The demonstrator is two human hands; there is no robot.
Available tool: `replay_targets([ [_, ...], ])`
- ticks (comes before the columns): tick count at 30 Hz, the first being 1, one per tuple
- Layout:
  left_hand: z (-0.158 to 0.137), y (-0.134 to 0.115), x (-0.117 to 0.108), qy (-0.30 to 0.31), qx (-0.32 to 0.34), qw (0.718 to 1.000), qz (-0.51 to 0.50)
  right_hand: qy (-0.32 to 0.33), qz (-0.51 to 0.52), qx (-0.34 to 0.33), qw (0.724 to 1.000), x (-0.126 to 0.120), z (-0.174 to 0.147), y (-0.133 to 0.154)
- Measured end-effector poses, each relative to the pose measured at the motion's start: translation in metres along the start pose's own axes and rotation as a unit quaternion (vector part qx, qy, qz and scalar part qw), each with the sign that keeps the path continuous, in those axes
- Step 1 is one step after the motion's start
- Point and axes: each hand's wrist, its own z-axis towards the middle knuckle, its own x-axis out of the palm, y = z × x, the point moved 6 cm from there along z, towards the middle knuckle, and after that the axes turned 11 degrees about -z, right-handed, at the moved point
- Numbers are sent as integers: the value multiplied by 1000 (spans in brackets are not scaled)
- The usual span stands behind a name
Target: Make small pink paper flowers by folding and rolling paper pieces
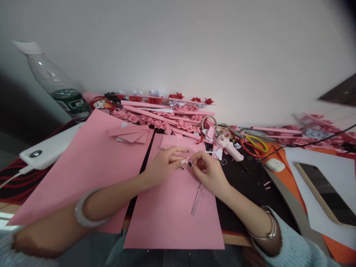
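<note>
Over pink sheet (172, 222), before grey wall (222, 55): left fingers (171, 152) and right fingers (204, 157) pinched on pink scrap (185, 161)

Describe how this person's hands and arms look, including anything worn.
The left hand shows dark nails; a thick, pale bangle circles that forearm. The right hand is ungloved, with a silvery bangle near the wrist. Both fuzzy sleeves are pale blue, pushed up the forearms.

The head camera looks forward and down at the nearby hands (160, 167), facing a wall (194, 48).
</note>
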Motion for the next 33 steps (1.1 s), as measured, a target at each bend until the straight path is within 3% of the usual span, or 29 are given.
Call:
replay_targets([
  [6, 4, 6, 0, 12, -41, 998, -48, 14, 75, 15, 997, 3, 2, -3],
  [10, 2, 7, 0, 7, -63, 997, -39, 22, 61, -2, 998, 5, 2, -1],
  [21, -3, 3, 2, -10, -40, 999, 23, -20, -40, -35, 998, -2, -1, 7],
  [33, -3, 1, 0, -31, -34, 999, 17, -12, -1, -33, 999, -1, -2, 7],
])
